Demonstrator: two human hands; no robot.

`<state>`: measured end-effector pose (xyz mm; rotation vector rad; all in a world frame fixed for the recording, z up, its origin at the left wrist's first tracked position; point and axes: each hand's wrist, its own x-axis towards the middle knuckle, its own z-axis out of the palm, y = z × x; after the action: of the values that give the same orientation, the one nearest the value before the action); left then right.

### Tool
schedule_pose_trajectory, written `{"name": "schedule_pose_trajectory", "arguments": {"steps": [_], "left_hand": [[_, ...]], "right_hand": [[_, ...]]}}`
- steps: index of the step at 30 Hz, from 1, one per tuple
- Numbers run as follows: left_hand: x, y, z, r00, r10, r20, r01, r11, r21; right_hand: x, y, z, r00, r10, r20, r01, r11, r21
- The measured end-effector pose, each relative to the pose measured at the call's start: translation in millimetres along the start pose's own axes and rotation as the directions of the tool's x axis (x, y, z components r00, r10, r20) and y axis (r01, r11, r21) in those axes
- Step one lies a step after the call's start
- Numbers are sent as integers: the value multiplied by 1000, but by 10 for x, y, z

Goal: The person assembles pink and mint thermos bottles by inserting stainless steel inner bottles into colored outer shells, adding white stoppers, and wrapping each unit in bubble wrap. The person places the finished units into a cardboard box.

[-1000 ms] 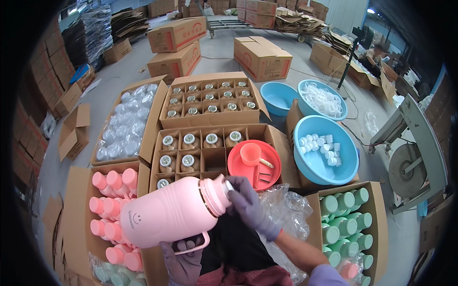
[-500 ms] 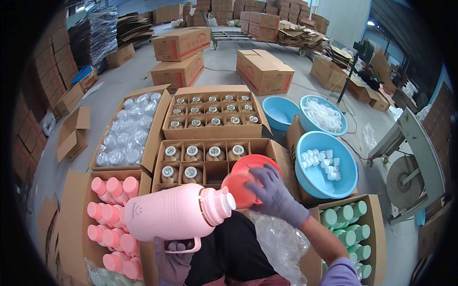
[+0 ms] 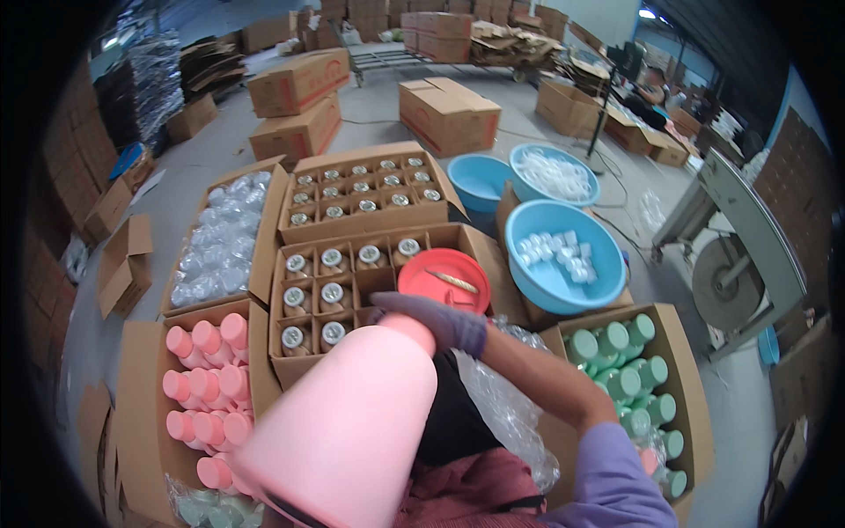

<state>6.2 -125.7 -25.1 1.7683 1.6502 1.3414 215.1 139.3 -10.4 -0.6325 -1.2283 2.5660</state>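
Observation:
A large pink thermos flask (image 3: 352, 405) lies tilted across my lap, its base toward the lower left and its top toward the upper right. Over the top sits a pink cup-shaped cap (image 3: 408, 331), and my right hand (image 3: 444, 324), in a grey glove, is wrapped round it. My left hand is out of sight, hidden behind the flask or below the picture. Just beyond my right hand, a red basin (image 3: 421, 280) holds a slim gold-coloured tool (image 3: 453, 280). It rests on a divided carton (image 3: 370, 319) with several silvery-topped bottles in it.
Pink-capped flasks (image 3: 207, 383) fill a carton at left, green ones (image 3: 623, 385) a carton at right. Blue basins (image 3: 607, 295) hold white stoppers and white rings. Clear plastic parts (image 3: 216, 246) fill a carton at far left. A metal-framed machine (image 3: 704, 207) stands right.
The flask has swung so its base comes nearer and lower. My right hand has brought the cap from the red basin onto the flask's top. My left hand has gone from sight.

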Motion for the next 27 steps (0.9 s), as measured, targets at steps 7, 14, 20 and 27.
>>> {"name": "schedule_pose_trajectory", "arguments": {"steps": [7,14,20,27], "left_hand": [[-372,-98,-175,694,352,628,-686,588,429],[-301,256,-474,919,139,370,-229,950,211],[476,406,-265,1000,4,13,-4,1000,24],[1158,710,171,966,-48,254,120,954,-274]], "right_hand": [[-315,-297,497,963,-220,-158,43,699,-713],[-1581,346,-534,861,-367,-352,-304,185,-935],[-1692,1927,-342,888,-16,-459,-456,-156,-876],[-1674,-248,80,794,-353,-494,97,877,-471]]}}
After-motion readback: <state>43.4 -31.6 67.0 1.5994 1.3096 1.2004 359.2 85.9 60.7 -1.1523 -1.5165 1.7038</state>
